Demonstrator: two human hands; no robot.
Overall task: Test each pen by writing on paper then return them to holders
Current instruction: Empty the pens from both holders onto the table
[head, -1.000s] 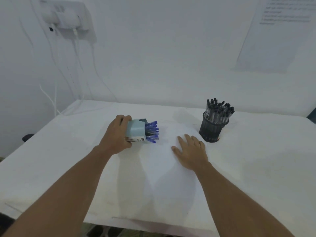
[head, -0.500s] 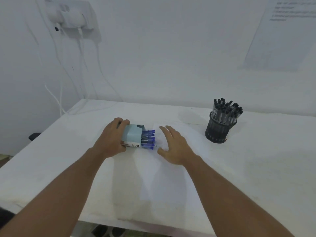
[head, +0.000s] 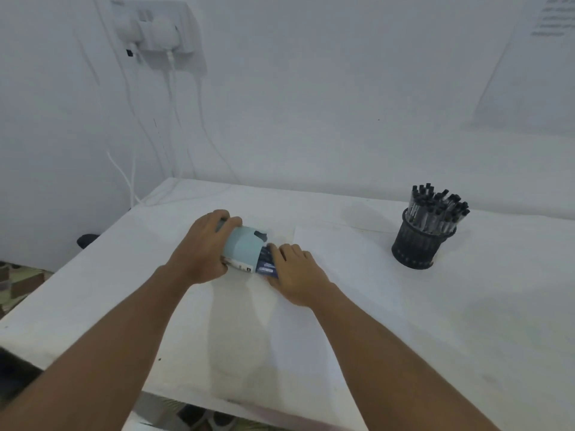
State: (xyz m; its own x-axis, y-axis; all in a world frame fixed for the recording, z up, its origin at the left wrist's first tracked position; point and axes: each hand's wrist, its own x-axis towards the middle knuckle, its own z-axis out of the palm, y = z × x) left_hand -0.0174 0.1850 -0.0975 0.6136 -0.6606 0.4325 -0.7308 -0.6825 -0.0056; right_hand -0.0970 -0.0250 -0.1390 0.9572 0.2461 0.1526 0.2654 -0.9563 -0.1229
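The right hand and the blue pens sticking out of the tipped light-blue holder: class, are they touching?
Touching. The head view shows the right hand with its fingers lying over the blue pens at the mouth of the light-blue holder, no gap visible.

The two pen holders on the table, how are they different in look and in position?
The light blue holder lies tipped on its side, gripped by the left hand; the black holder stands upright, untouched. The blue one has smooth, solid walls, the black one looks like mesh. The blue holder's pens are blue, with the right hand at them; the black holder's pens have black tops. Both hold many pens.
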